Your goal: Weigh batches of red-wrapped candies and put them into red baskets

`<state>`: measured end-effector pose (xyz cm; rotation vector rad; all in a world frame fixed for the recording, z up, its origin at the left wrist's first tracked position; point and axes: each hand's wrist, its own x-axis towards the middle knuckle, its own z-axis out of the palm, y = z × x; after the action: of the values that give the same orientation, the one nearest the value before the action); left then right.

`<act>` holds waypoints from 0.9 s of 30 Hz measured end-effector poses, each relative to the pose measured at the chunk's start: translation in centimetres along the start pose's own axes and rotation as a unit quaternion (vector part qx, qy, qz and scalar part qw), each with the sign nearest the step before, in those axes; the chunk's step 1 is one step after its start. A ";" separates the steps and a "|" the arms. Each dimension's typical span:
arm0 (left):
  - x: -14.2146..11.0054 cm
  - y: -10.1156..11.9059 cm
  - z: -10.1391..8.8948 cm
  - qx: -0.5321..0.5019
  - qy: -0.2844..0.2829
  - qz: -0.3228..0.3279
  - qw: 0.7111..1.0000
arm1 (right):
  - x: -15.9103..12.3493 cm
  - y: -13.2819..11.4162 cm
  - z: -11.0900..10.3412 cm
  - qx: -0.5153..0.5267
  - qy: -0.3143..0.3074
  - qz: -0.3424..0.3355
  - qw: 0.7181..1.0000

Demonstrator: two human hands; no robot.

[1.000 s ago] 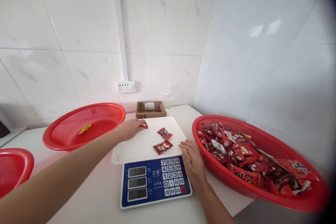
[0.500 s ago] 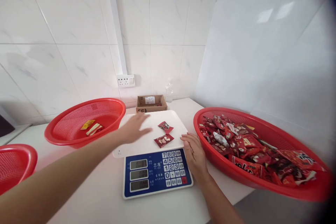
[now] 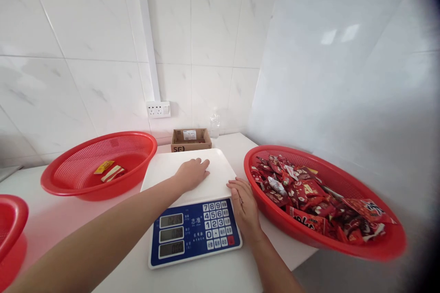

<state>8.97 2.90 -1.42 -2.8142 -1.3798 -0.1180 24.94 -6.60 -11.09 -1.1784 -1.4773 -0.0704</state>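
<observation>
My left hand (image 3: pixel 192 174) is on the white weighing pan (image 3: pixel 160 165) of an electronic scale, fingers curled down and closed over two small red candy packets. Those packets are hidden beneath it. At the pan's right edge rests my right hand (image 3: pixel 244 201), its fingers stretched out and open, holding nothing. The scale's blue panel (image 3: pixel 195 233) with keypad and three displays faces me. A red basket (image 3: pixel 343 249) close to my right hand is heaped with red-wrapped candies (image 3: pixel 305 192).
On the left stands a red basket (image 3: pixel 55 187) with a yellow packet (image 3: pixel 103 167) and a cream-and-red packet (image 3: pixel 112 174). Another red basket (image 3: pixel 19 219) is cut off at the left edge. Behind the scale are a cardboard box (image 3: pixel 191 145) and a clear bottle (image 3: pixel 215 124).
My left hand has moved right across the pan and closed over the two red packets, which no longer show. My right hand stays by the pan's edge. The view has shifted slightly.
</observation>
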 end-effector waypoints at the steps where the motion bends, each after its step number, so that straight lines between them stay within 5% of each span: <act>1: -0.2 -0.4 -0.2 -0.001 -0.003 -0.012 1.000 | 0.0 0.0 0.0 0.002 0.000 0.001 1.000; 10: -2.7 -4.7 -3.0 -0.045 0.026 -0.122 0.991 | -0.1 0.1 0.0 0.014 0.003 0.009 1.000; 18: -7.4 -13.3 -8.0 -0.013 0.089 -0.286 0.954 | 0.0 0.3 0.0 0.013 -0.001 0.002 1.000; 21: -10.0 -15.6 -7.0 -0.040 0.019 -0.292 0.955 | 0.0 0.2 0.0 0.010 -0.002 0.003 1.000; 24: -12.0 -17.1 -5.0 -0.044 -0.064 -0.225 0.971 | -0.1 0.2 0.1 0.005 -0.004 -0.002 1.000; 27: -13.0 -18.5 -3.2 0.006 -0.089 -0.159 0.983 | -0.1 0.3 0.1 0.006 -0.007 -0.001 1.000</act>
<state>-13.78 3.89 0.35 -2.6256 -1.8515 0.1445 25.04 -6.47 -11.34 -1.1705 -1.4887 -0.0552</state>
